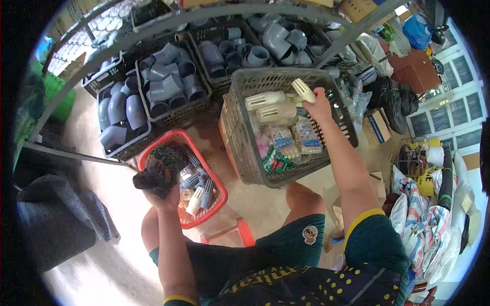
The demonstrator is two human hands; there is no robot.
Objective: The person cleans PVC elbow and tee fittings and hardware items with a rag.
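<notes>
My right hand (320,106) grips a cream slotted plastic strainer (303,90) above a large black plastic crate (245,148). Inside that crate lie more cream strainers (275,112), bags of pale fittings (298,138) and a green-and-red packet (276,162). On the left, my left hand (164,200) is closed around a dark, shaggy clump (162,171), perhaps a rag; it covers most of the fingers. Below and beside it stands a red plastic basket (220,196) holding grey and cream slotted strainers (198,196).
Black crates of grey pipe elbows and fittings (166,76) line the back. A metal bar (81,158) runs at the left, near dark netting (66,214). A red stool (245,232) is between my legs. Cartons (376,127) and striped sacks (421,219) crowd the right.
</notes>
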